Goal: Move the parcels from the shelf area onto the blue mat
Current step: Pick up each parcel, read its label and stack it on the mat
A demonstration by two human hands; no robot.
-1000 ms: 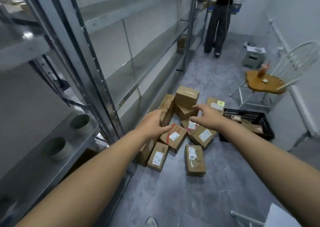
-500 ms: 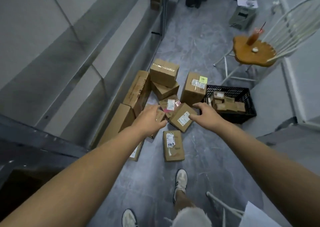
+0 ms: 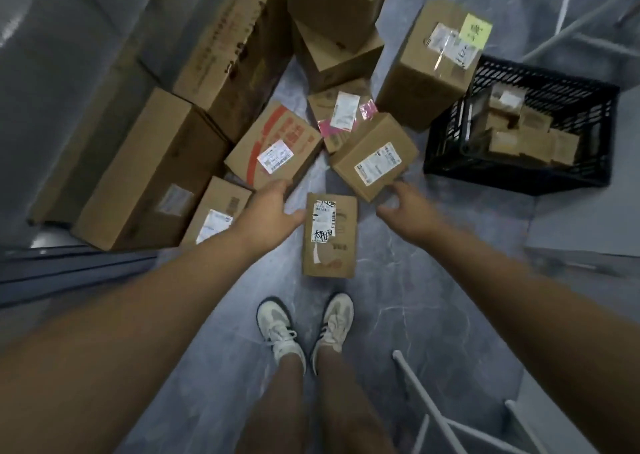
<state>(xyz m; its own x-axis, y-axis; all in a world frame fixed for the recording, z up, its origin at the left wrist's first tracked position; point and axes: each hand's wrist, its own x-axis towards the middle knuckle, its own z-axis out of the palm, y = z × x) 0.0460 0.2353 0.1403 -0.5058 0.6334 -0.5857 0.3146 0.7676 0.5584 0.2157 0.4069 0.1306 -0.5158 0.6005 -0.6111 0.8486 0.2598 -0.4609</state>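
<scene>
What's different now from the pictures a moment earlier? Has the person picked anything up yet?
Both hands have dropped lower: the left hand and right hand now flank the small parcel nearest the feet, left thumb at its edge. Nothing is gripped yet. The view has tipped downward. The other boxes and the black crate lie where they were.

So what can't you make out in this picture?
Head view only:
- Blue mat: outside the frame.
- Label print on the flat brown cardboard parcel: too small, blurred.
- Black plastic crate: near wall hides some contents.
- Top brown cardboard box: cut by upper edge.
- Left hand, right hand: contact with parcels unclear.
</scene>
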